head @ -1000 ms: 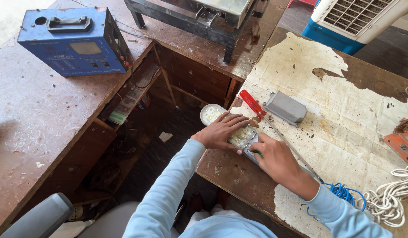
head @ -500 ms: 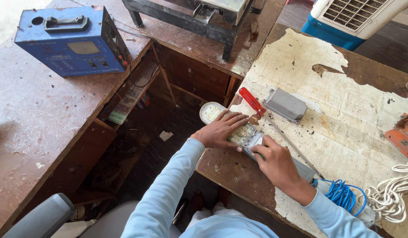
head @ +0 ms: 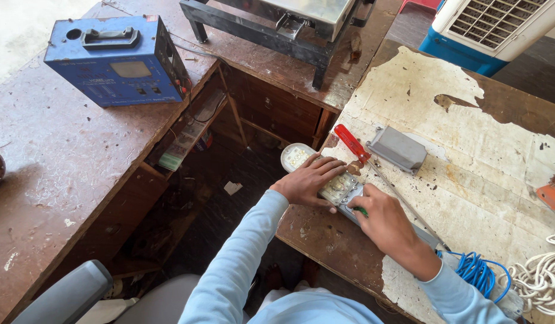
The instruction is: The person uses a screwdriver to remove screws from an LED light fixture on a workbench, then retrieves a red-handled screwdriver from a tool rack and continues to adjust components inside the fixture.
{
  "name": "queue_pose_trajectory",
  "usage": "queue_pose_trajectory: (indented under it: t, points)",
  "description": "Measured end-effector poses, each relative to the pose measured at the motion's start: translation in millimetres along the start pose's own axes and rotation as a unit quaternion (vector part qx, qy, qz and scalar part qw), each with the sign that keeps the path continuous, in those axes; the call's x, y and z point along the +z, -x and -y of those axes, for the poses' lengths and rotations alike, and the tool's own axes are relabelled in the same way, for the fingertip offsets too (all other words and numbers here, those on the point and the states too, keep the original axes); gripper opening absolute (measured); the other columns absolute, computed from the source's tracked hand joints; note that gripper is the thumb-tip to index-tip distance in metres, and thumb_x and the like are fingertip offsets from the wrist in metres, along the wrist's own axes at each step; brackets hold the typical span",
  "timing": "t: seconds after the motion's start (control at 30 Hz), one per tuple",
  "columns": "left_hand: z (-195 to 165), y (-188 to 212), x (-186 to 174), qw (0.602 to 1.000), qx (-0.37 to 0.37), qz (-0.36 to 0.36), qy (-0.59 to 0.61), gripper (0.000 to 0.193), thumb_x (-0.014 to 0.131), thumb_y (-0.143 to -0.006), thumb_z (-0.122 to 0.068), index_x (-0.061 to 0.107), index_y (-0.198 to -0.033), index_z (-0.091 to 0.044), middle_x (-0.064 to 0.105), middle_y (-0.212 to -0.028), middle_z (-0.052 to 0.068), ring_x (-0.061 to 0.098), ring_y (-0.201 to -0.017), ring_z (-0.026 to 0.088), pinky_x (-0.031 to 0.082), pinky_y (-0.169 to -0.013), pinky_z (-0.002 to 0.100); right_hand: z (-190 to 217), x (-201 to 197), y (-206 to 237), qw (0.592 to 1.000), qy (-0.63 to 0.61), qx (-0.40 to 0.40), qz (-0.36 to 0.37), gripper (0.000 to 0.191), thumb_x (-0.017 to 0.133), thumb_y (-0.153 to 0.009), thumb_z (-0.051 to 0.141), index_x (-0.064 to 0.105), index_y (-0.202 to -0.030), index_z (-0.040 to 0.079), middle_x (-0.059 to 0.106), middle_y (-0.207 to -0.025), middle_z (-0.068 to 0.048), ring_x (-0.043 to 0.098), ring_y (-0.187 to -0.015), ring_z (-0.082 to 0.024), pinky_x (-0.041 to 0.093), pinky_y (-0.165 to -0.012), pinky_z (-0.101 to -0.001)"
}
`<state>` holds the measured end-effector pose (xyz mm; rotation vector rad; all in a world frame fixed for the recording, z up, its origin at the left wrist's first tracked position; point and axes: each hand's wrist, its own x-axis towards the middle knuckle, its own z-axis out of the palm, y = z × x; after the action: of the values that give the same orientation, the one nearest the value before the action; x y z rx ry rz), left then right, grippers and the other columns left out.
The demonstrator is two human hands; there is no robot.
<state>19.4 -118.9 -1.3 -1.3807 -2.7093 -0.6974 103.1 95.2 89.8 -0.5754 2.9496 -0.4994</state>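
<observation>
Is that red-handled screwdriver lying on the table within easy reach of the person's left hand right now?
Probably yes. The red-handled screwdriver lies just beyond the left hand, which rests on the white light panel, and nothing stands between them. The hand would first have to let go of the panel.

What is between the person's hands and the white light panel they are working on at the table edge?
Nothing visible. The left hand lies flat on the white light panel, and the right hand presses a small green-tipped tool against its near end. The red screwdriver and grey box lie beyond, off to the side.
</observation>
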Motion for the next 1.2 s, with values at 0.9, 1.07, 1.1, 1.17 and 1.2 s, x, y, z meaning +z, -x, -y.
queue_pose_trajectory:
  t: [0.9, 1.07, 1.1, 1.17, 1.2]
  points:
    - [-1, -3, -6, 0.998, 0.009, 0.054, 0.001, 0.105, 0.053, -0.090, -0.075, 0.021, -0.163, -0.007, 0.029, -0.167, 0.017, 0.021, -0.156, 0.033, 0.008, -0.128, 0.053, -31, 16, 38, 0.985, -0.128, -0.007, -0.114, 0.019, 0.081, -0.076, 0.009, 0.080, -0.095, 0.008, 0.063, -0.079, -0.011, 0.067, -0.069, -0.026, 0.053, -0.065, -0.0400]
    - [-2, -2, -9, 0.999, 0.015, 0.048, 0.006, 0.102, 0.052, -0.092, -0.072, 0.022, -0.162, -0.005, 0.030, -0.165, 0.020, 0.022, -0.156, 0.035, 0.009, -0.128, 0.054, -31, 24, 38, 0.983, -0.123, -0.013, -0.132, 0.018, 0.079, -0.079, 0.007, 0.080, -0.097, 0.009, 0.065, -0.081, -0.010, 0.069, -0.071, -0.025, 0.053, -0.065, -0.0395]
    - [-2, -2, -9, 0.999, 0.017, 0.045, 0.010, 0.101, 0.052, -0.093, -0.072, 0.022, -0.162, -0.005, 0.030, -0.165, 0.021, 0.022, -0.156, 0.035, 0.009, -0.128, 0.054, -32, 25, 38, 0.983, -0.123, -0.016, -0.137, 0.018, 0.079, -0.079, 0.007, 0.080, -0.097, 0.009, 0.065, -0.082, -0.010, 0.069, -0.071, -0.024, 0.053, -0.065, -0.0395]
    - [-3, -2, -10, 0.999, 0.010, 0.049, 0.008, 0.102, 0.053, -0.092, -0.072, 0.022, -0.162, -0.005, 0.030, -0.165, 0.020, 0.022, -0.156, 0.036, 0.010, -0.128, 0.054, -32, 26, 38, 0.985, -0.110, -0.023, -0.129, 0.017, 0.079, -0.079, 0.007, 0.080, -0.096, 0.009, 0.064, -0.081, -0.011, 0.068, -0.070, -0.024, 0.054, -0.064, -0.0393]
    - [-3, -2, -10, 0.999, 0.006, 0.051, 0.008, 0.102, 0.053, -0.092, -0.072, 0.022, -0.162, -0.005, 0.030, -0.165, 0.020, 0.022, -0.156, 0.036, 0.010, -0.128, 0.053, -33, 25, 37, 0.987, -0.104, -0.027, -0.124, 0.017, 0.080, -0.079, 0.007, 0.079, -0.096, 0.009, 0.064, -0.081, -0.011, 0.068, -0.070, -0.024, 0.055, -0.064, -0.0392]
